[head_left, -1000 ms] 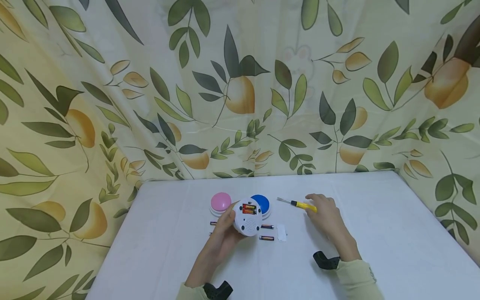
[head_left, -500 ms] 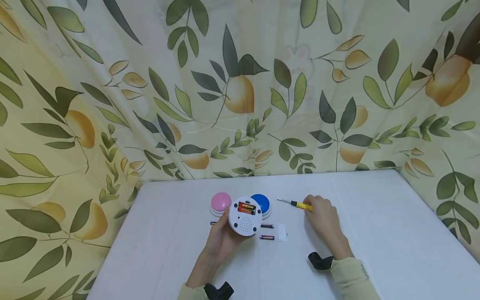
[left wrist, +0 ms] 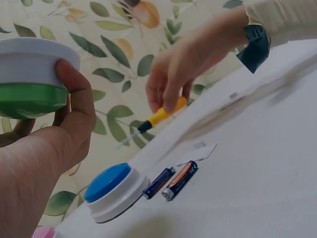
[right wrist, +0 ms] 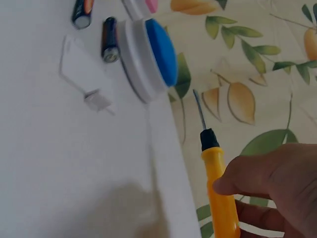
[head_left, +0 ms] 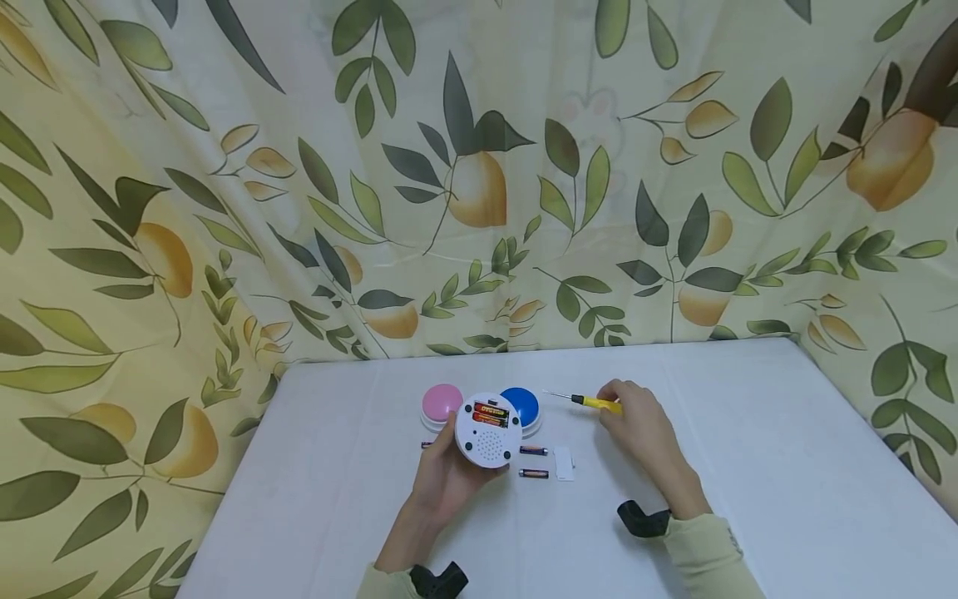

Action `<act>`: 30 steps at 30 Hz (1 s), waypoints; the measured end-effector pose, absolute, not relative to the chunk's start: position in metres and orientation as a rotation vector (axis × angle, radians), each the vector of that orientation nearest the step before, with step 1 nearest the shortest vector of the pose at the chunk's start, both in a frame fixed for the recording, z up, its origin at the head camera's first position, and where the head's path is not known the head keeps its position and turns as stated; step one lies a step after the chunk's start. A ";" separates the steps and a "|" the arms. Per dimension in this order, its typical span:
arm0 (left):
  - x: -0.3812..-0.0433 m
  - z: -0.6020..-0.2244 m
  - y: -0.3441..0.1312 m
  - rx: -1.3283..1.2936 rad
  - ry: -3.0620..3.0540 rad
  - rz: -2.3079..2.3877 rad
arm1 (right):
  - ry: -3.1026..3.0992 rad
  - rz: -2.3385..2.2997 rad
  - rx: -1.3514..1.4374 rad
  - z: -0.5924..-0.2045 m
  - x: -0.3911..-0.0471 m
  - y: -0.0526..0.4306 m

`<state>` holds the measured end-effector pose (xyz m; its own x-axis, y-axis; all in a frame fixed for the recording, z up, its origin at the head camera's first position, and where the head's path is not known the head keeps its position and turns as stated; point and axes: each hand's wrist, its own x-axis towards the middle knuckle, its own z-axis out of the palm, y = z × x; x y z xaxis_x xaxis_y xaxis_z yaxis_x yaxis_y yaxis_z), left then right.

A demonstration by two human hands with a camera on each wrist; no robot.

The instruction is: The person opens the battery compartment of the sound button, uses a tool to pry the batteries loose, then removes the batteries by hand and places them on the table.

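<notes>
My left hand [head_left: 441,487] holds up a round white push-button unit [head_left: 490,447], its perforated underside facing the head camera. Two batteries [head_left: 490,415] sit side by side in its uncovered compartment. In the left wrist view the unit's green dome [left wrist: 32,99] points downward. To the right, my right hand [head_left: 645,433] pinches the yellow handle of a screwdriver [right wrist: 221,198] between thumb and fingers. The screwdriver's thin metal shaft points left, raised over the table. A small white battery cover [head_left: 564,464] lies on the table between the hands.
Behind the held unit stand a pink-topped button [head_left: 441,403] and a blue-topped button [head_left: 521,405]. Two loose batteries [head_left: 534,474] lie beside the cover. Another battery [head_left: 426,445] shows partly behind my left hand. A patterned curtain [head_left: 479,274] hangs past the table's far edge.
My right hand has taken hold of the screwdriver from the table and lifted it, moving slightly left. My left hand has turned the unit a little, tipping its underside more towards the head camera.
</notes>
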<state>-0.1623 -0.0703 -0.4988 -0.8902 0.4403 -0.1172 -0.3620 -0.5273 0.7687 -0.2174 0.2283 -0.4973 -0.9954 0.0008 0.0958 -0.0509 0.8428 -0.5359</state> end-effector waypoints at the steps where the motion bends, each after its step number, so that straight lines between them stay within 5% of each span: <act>1: -0.162 -0.499 -0.071 0.119 1.172 2.409 | -2.912 0.869 0.056 -0.494 -0.217 0.227; 30: -0.168 -0.504 -0.084 0.110 1.048 2.504 | -2.601 0.913 0.573 -0.449 -0.187 0.193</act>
